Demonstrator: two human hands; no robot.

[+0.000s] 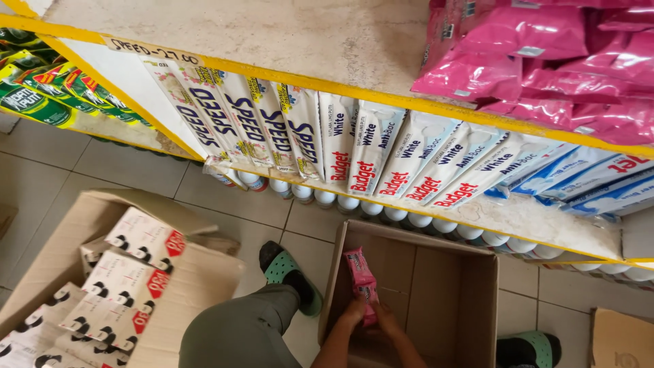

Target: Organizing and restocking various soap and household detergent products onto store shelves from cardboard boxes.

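Down in the cardboard box [449, 286], both hands, left [353, 315] and right [385, 319], clasp pink packets [361, 276] standing upright between them.

My tiled floor [136, 167] carries two open cardboard boxes: one [446, 286] before me, another [197, 279] to my left. The yellow-edged shelf [327, 41] bears pink packets [545, 61]; the lower shelf [545, 221] holds white detergent bags [381, 153], leaning, with what may be bottles [409, 217] beneath.
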